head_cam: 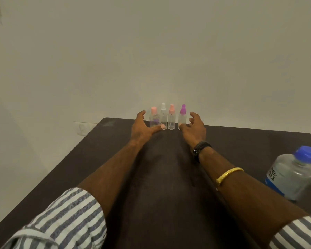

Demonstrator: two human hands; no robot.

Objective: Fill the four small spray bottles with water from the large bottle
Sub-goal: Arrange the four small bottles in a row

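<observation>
Head view: 4 small spray bottles stand upright in a tight row at the far edge of the dark table (169, 177), close to the wall (151, 60). From left: pink-cap bottle (154, 118), white-cap bottle (163, 116), 2nd pink-cap bottle (171, 117), purple-cap bottle (182, 116). All 4 have clear bodies w/ caps on; can't tell if there's water inside.

Left hand (143, 127) is stretched out at the left end of the row, fingers spread and curled, thumb lying across in front of the pink-cap and white-cap bottles; nothing gripped. Right hand (194, 129) sits at the right end, fingers spread wide, thumb tip in front of the purple-cap bottle's base; whether it touches is unclear. Nothing held there either.

Right arm wears a black band (201, 148) at the wrist and a gold bangle (228, 174) further up. Both striped sleeves (68, 218) are rolled up.

Large bottle (293, 177), blue cap on, water inside, stands at the table's right side, well apart from the row.
</observation>
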